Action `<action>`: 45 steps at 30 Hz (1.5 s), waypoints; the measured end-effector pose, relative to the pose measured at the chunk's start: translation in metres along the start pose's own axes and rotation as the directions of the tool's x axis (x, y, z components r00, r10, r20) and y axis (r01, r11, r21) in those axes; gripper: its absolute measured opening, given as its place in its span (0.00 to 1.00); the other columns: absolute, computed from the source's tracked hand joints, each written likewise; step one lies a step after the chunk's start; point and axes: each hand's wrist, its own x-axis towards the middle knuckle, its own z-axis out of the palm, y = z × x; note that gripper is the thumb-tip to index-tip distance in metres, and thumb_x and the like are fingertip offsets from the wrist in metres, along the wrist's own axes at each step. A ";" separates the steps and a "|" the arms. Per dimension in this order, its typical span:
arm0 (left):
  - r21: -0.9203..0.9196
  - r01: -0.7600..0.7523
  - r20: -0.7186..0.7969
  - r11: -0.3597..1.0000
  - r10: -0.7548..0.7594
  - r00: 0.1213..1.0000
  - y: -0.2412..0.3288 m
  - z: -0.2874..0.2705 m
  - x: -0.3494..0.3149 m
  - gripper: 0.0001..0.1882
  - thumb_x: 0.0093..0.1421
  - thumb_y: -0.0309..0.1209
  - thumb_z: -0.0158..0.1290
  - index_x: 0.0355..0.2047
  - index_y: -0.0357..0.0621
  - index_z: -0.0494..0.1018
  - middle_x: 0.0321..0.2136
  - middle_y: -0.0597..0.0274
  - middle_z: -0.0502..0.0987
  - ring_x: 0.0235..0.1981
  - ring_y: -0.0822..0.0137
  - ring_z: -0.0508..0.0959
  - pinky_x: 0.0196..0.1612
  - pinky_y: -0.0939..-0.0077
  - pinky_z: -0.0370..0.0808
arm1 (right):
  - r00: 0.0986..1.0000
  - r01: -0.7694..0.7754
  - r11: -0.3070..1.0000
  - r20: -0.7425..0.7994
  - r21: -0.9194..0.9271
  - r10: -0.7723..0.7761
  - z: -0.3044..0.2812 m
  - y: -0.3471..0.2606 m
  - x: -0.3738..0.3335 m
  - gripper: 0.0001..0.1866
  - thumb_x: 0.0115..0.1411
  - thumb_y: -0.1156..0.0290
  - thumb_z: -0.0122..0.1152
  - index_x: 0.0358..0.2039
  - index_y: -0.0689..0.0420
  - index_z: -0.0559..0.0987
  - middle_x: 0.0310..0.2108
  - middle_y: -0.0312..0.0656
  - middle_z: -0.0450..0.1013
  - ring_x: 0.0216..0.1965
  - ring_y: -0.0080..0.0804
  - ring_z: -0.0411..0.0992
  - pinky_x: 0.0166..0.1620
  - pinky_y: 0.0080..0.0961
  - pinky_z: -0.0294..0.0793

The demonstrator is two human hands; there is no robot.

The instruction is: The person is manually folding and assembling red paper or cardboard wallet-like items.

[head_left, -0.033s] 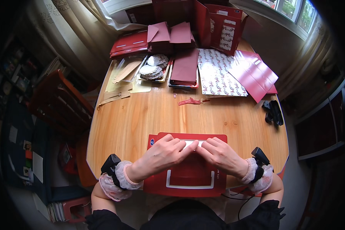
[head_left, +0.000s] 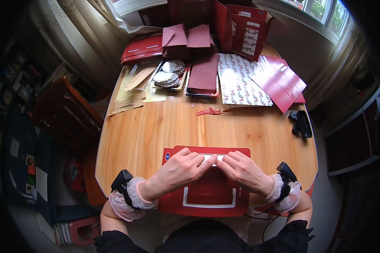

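A red printed card sheet (head_left: 173, 201) lies at the table's near edge in front of me, with a white U-shaped outline on its lower half. Along its upper part runs a white strip (head_left: 210, 158), mostly covered by my fingers. My left hand (head_left: 182, 168) bears on the card from the left, its fingers curled and its thumb stretched toward the middle. From the right, my right hand (head_left: 245, 170) mirrors it, fingers bent over the strip. Both thumb tips nearly meet at the strip's middle. What lies under the fingertips is hidden.
Across the back stand red folders (head_left: 141, 47), pink card stacks (head_left: 174, 36), a tray of round white pieces (head_left: 168, 75), a tray of dark red cards (head_left: 203, 74), patterned paper (head_left: 242, 82) and glossy red sheets (head_left: 285, 82). Small red tags (head_left: 209, 111) lie mid-table; a black stapler-like object (head_left: 301, 124) sits right.
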 end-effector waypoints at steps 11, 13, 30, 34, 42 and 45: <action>0.057 -0.060 0.030 0.997 0.059 0.998 0.002 0.000 -0.001 0.06 0.54 0.28 0.57 0.28 0.46 0.70 0.26 0.66 0.69 0.29 0.69 0.75 0.36 0.73 0.70 | 0.998 -0.063 0.998 0.017 -0.018 0.063 0.004 -0.003 -0.004 0.06 0.53 0.76 0.60 0.28 0.58 0.71 0.30 0.42 0.66 0.33 0.37 0.68 0.37 0.31 0.71; 0.059 -0.069 -0.007 0.996 0.069 0.998 0.004 0.001 -0.001 0.07 0.52 0.28 0.57 0.26 0.46 0.68 0.25 0.66 0.68 0.29 0.69 0.74 0.35 0.73 0.70 | 1.000 -0.014 0.998 0.015 -0.058 0.015 0.004 -0.006 -0.003 0.06 0.52 0.75 0.59 0.27 0.58 0.70 0.30 0.42 0.65 0.32 0.36 0.67 0.36 0.30 0.71; 0.247 -0.126 0.054 0.961 0.116 0.992 0.021 0.003 -0.011 0.05 0.55 0.28 0.56 0.27 0.44 0.71 0.26 0.65 0.66 0.29 0.70 0.72 0.32 0.75 0.69 | 0.997 0.033 0.996 0.068 -0.082 -0.027 0.004 -0.013 -0.014 0.06 0.50 0.75 0.59 0.27 0.59 0.71 0.30 0.42 0.65 0.32 0.33 0.69 0.36 0.26 0.74; 0.249 -0.132 0.084 0.959 0.115 0.990 0.024 0.000 -0.025 0.06 0.54 0.26 0.57 0.32 0.39 0.75 0.28 0.64 0.69 0.31 0.70 0.74 0.32 0.76 0.70 | 0.990 0.101 0.989 0.107 -0.105 -0.089 0.000 -0.020 -0.014 0.06 0.50 0.74 0.60 0.26 0.60 0.72 0.30 0.41 0.66 0.32 0.31 0.70 0.37 0.24 0.75; 0.198 -0.115 0.104 0.974 0.095 0.990 0.031 -0.001 -0.043 0.18 0.54 0.25 0.57 0.45 0.29 0.78 0.33 0.59 0.75 0.38 0.66 0.80 0.39 0.75 0.80 | 0.967 0.169 0.979 0.212 -0.119 -0.141 -0.004 -0.034 -0.023 0.07 0.53 0.75 0.61 0.28 0.66 0.78 0.32 0.42 0.67 0.35 0.30 0.70 0.37 0.23 0.76; 0.192 -0.111 0.093 0.975 0.095 0.991 0.031 -0.002 -0.046 0.20 0.55 0.25 0.57 0.48 0.28 0.77 0.35 0.58 0.76 0.40 0.64 0.81 0.41 0.75 0.81 | 0.955 0.158 0.983 0.266 -0.097 -0.128 -0.006 -0.036 -0.028 0.11 0.54 0.75 0.60 0.34 0.71 0.81 0.34 0.44 0.68 0.37 0.31 0.70 0.40 0.23 0.77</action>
